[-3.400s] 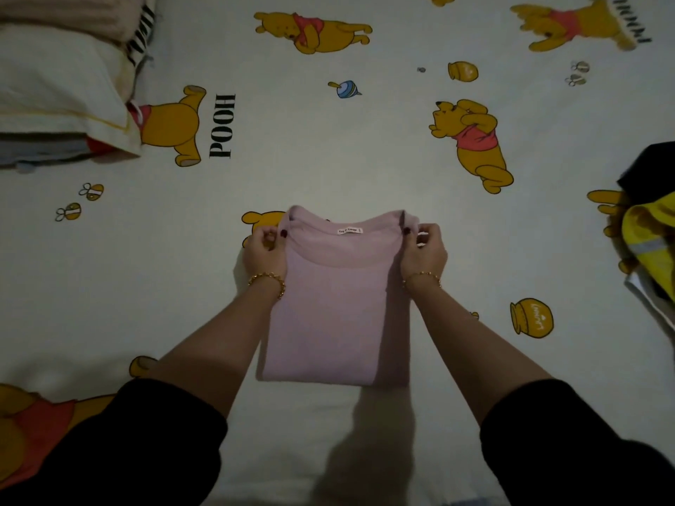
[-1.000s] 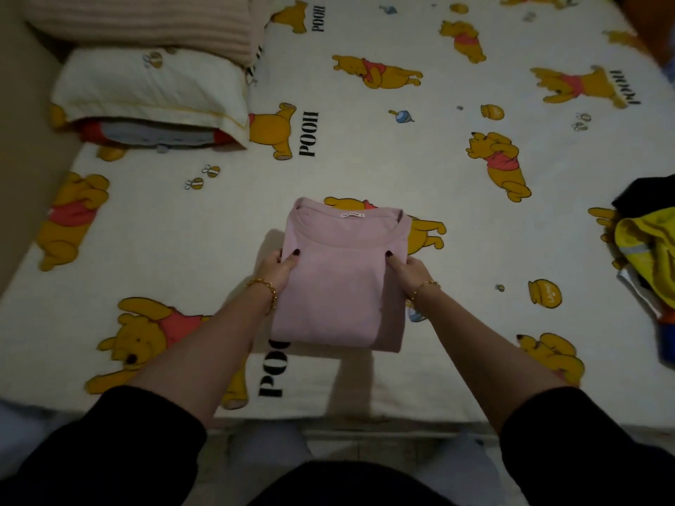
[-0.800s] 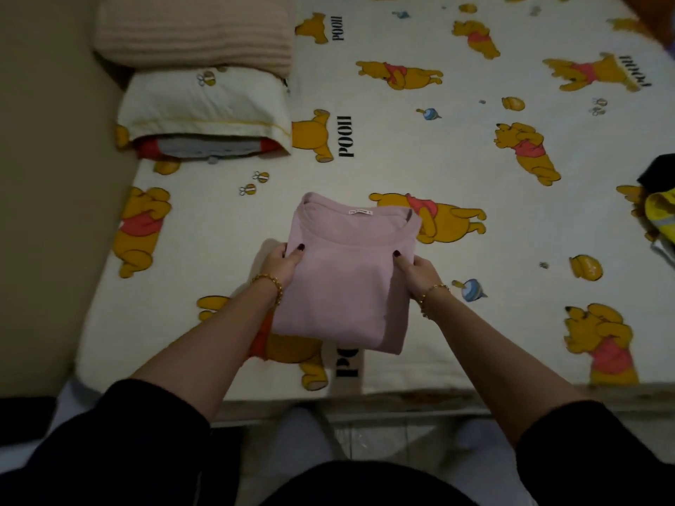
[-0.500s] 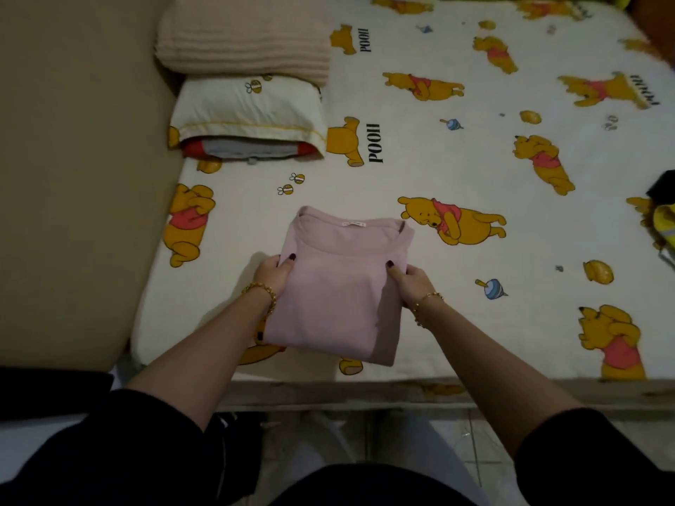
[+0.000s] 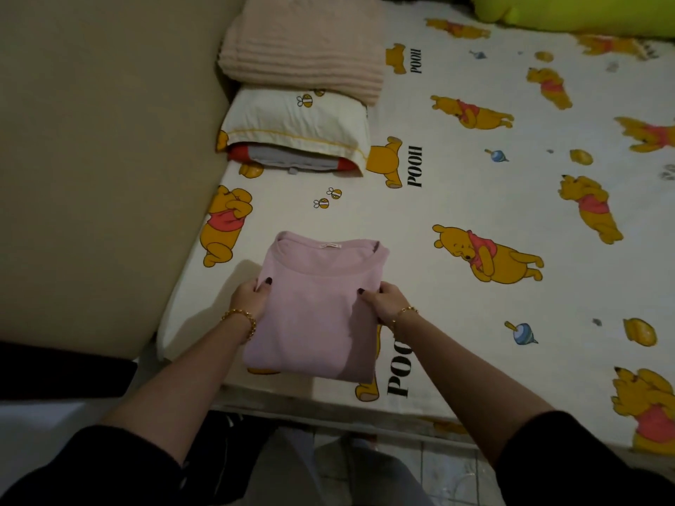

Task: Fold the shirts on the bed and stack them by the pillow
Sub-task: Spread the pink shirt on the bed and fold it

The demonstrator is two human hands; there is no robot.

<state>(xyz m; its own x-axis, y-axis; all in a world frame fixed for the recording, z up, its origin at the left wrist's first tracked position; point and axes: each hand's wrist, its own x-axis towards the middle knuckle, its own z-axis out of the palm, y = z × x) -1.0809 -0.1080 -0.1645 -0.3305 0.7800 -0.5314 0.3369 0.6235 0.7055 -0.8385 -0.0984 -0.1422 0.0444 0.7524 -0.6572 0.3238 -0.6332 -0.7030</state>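
A folded pink shirt (image 5: pixel 314 308) is held just above the near left part of the bed (image 5: pixel 475 199), collar pointing away from me. My left hand (image 5: pixel 250 297) grips its left edge, thumb on top. On the opposite edge my right hand (image 5: pixel 383 299) grips the same way. The white pillow (image 5: pixel 292 122) lies beyond the shirt at the bed's left end, with a red and grey cloth showing under its near edge.
A folded pinkish blanket (image 5: pixel 303 49) lies on the far part of the pillow. A beige wall (image 5: pixel 98 158) runs along the bed's left side. A lime-green soft object (image 5: pixel 569 12) sits at the far right. The bed's near edge and tiled floor (image 5: pixel 420 476) are below.
I have lifted the folded pink shirt off the bed and carried it left toward the pillow end. My hands shifted from the collar corners to the shirt's sides.
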